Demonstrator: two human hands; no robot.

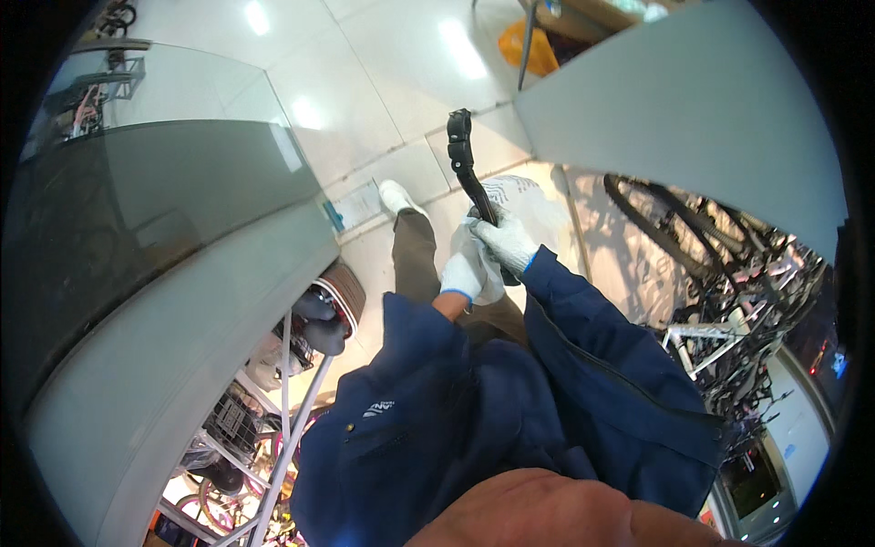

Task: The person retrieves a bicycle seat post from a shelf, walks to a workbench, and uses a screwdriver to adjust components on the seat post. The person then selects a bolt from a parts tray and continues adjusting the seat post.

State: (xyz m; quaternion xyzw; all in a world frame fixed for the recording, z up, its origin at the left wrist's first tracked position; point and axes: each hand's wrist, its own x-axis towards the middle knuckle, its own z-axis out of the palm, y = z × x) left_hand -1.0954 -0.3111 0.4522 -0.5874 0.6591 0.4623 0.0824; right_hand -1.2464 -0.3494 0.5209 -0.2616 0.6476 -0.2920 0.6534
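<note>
A black jointed bar [463, 159], which looks like a folding bike lock, points up and away from my hands. In a white glove with a blue cuff, my right hand [507, 241] is closed round its lower end. My left hand [465, 270], gloved the same way, sits just to the left with its fingers closed on the white plastic bag [492, 288]. The printed bag [524, 196] spreads out behind and below both hands. My fingers hide the lower end of the bar.
A wide glass and grey door panel [200, 246] stands at my left, and a pale panel [684, 109] at the upper right. Bicycles [720, 264] crowd the right side. A basket [343, 296] and metal rack [301, 410] are at lower left. Pale tiles [365, 82] cover the floor ahead.
</note>
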